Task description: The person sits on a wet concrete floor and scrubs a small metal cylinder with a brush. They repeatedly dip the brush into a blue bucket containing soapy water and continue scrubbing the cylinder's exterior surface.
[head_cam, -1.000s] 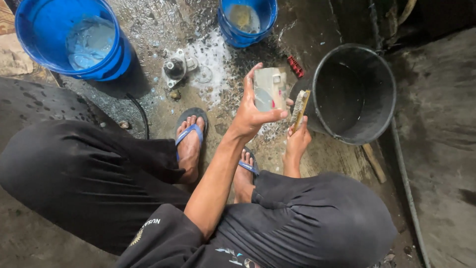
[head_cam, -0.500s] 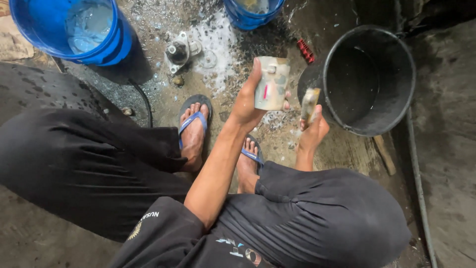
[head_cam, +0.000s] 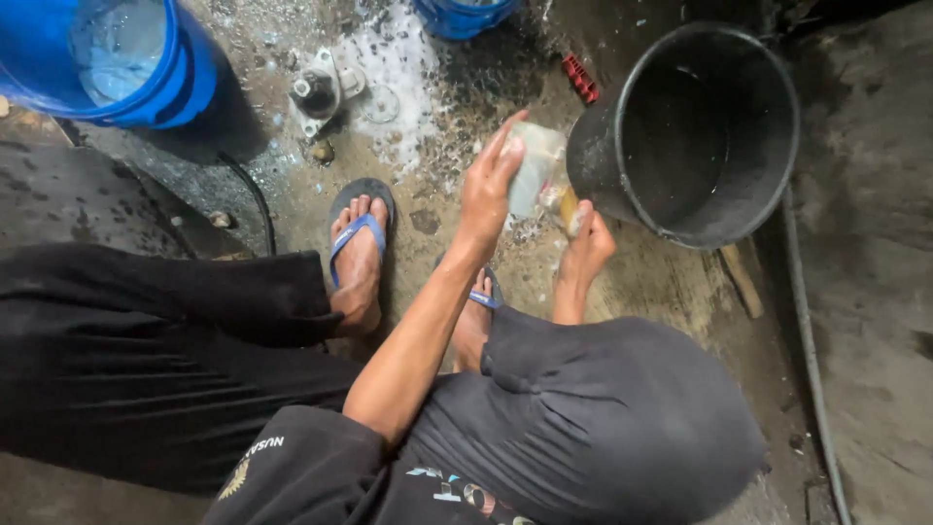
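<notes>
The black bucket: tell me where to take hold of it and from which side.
Grip the black bucket by its near rim, coming from the person's side. It sits tilted with its open mouth up, so the rim there is exposed and thin enough for fingers to hook over. No handle shows. The left hand and right hand are busy beside it.

Bucket point(head_cam: 700, 136) right of glass point(head_cam: 533, 167)

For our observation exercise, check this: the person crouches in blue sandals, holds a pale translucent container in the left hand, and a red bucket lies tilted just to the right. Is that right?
One detail is wrong: the tilted bucket is black, not red, as the head view shows. The rest holds: the person crouches in blue sandals, and the left hand holds the pale translucent container.
</notes>
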